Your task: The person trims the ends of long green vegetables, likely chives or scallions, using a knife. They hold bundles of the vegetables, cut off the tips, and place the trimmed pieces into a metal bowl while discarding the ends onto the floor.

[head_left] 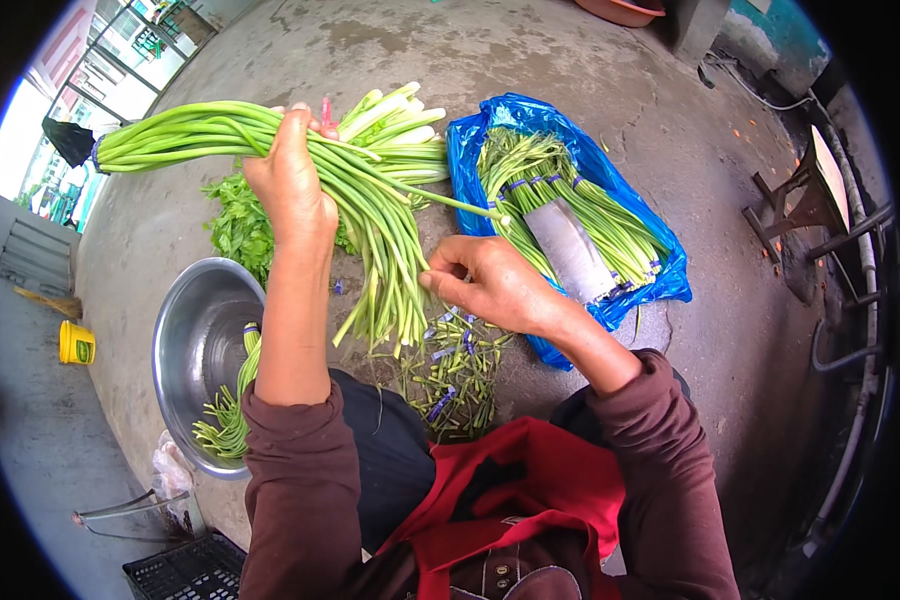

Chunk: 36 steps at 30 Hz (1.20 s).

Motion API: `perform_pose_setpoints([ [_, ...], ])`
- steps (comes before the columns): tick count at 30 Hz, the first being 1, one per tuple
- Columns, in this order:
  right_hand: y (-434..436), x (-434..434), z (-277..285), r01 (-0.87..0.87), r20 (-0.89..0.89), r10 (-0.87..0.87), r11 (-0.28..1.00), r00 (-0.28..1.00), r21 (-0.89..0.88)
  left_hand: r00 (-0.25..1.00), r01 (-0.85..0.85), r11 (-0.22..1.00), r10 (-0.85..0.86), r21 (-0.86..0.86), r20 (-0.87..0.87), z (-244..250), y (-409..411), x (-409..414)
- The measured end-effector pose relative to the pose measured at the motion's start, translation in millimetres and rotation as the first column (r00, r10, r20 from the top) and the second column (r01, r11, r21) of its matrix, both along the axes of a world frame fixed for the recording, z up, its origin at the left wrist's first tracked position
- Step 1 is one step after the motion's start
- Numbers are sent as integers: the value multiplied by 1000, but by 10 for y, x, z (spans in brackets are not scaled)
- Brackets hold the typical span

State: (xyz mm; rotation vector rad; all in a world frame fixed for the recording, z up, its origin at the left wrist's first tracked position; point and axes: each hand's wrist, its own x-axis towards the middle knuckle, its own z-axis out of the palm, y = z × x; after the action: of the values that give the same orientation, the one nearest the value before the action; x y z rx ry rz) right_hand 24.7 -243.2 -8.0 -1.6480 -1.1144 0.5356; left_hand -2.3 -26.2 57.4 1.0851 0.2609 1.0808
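Observation:
My left hand (292,176) is closed around a bundle of long green stems (187,135), held up with a purple band at its left end and loose ends hanging to the right. My right hand (495,281) is beside the hanging ends, thumb and forefinger meeting at a stem tip. A cleaver blade (570,247) lies on banded stem bundles (630,232) in a blue plastic bag (469,180). Leafy celery (405,142) rests on the floor behind the held bundle. Trimmed stem bits and purple bands (457,375) lie on the floor below my hands.
A metal basin (169,330) with more green stems (229,420) stands at left. Farther left are a yellow bucket (76,343) and a broom head (56,302). A black crate (187,570) is at lower left, a wooden stool (802,187) at right, and an orange basin (622,11) at the top.

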Motion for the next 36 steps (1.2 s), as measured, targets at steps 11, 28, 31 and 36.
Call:
perform_pose_setpoints([
  [11,190,854,-626,557,-979,-93,830,183,25,990,109,993,-112,-35,-85,-65,-304,87],
  [28,-120,-14,205,76,172,-77,997,982,10,997,-64,994,67,89,-29,-112,-193,139],
  [31,-72,-26,118,107,221,-108,994,969,15,997,-74,992,77,102,-25,-120,-134,125],
  [36,-87,140,40,216,-126,-217,976,968,-26,994,-92,985,99,144,-47,-126,-90,114],
])
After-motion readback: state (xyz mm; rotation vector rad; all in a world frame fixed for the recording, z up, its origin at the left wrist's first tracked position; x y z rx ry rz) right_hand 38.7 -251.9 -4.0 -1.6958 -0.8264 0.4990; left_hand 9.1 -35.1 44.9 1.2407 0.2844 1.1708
